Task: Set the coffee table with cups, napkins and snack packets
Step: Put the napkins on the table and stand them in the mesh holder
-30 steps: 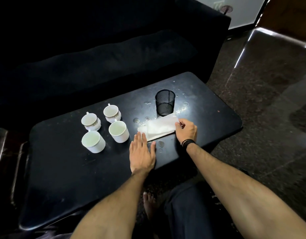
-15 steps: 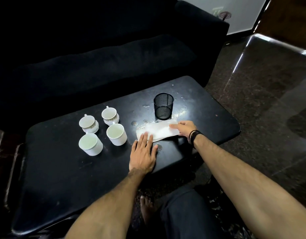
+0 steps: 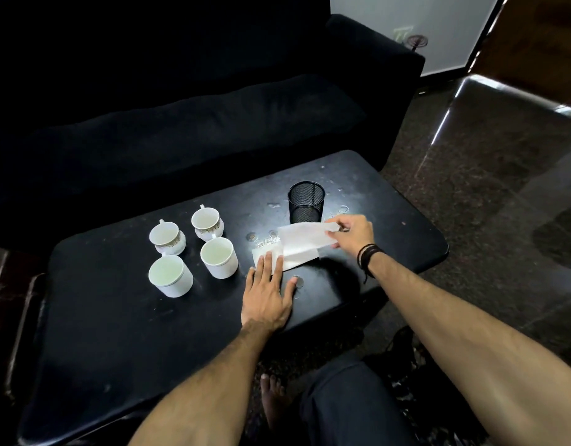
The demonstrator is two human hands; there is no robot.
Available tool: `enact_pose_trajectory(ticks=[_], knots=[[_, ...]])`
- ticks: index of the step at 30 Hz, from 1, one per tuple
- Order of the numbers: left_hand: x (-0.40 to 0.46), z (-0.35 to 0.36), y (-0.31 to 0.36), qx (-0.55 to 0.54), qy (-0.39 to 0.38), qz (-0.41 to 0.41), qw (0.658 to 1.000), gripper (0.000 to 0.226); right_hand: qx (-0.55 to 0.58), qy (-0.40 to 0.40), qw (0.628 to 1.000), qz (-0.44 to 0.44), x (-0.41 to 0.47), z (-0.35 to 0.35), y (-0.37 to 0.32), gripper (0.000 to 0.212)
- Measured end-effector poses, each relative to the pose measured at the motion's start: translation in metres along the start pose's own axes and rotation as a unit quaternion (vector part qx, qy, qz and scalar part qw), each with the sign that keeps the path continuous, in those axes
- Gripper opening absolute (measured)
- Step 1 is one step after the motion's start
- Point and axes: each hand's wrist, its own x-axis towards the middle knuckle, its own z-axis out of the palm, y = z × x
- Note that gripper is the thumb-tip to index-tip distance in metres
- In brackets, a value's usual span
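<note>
On table (image 3: pixel 117 317) | L hand (image 3: pixel 267 296) flat on napkin (image 3: pixel 298 246) | R hand (image 3: pixel 351 231) pinches top

Both forearms are bare, with no sleeves showing. Black cord bracelets (image 3: pixel 368 255) wrap the right wrist. Dark trousers (image 3: pixel 348 403) cover the leg, and the foot (image 3: pixel 273 400) is bare.

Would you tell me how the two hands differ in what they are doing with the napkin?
The left hand lies flat, its straight fingers pressing the napkin onto the table; the right hand pinches the napkin's far edge and lifts it. Only the right wrist wears dark bands. Both touch the same napkin.
</note>
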Motion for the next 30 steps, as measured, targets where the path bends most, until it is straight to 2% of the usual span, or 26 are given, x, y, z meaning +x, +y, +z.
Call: enact_pose_trajectory(ticks=[3, 7, 11, 17, 22, 27, 30], knots=[[0.001, 0.0, 0.001, 0.006, -0.008, -0.005, 1.0, 0.074, 0.019, -0.009, 0.999, -0.04, 0.013, -0.027, -0.026, 0.027], [0.004, -0.001, 0.002, 0.011, -0.011, -0.007, 1.0, 0.077, 0.015, 0.017, 0.996, -0.081, 0.043, -0.065, -0.066, 0.028], [0.004, 0.0, 0.001, -0.004, -0.008, -0.008, 1.0, 0.078, -0.072, 0.055, 0.987, -0.13, 0.068, -0.082, -0.105, 0.024], [0.004, -0.001, 0.001, -0.012, -0.002, -0.01, 1.0, 0.077, -0.219, 0.021, 0.961, -0.166, 0.087, -0.065, -0.132, 0.022], [0.004, -0.001, 0.001, -0.013, -0.004, -0.014, 1.0, 0.078, -0.313, -0.037, 0.932, -0.182, 0.089, -0.04, -0.139, 0.027], [0.004, -0.001, 0.001, -0.02, 0.005, -0.031, 0.999, 0.085, -0.349, -0.063, 0.921, -0.163, 0.083, -0.012, -0.128, 0.031], [0.005, -0.001, 0.001, -0.023, -0.001, -0.035, 0.999, 0.087, -0.37, -0.057, 0.913, -0.162, 0.081, -0.001, -0.113, 0.044]])
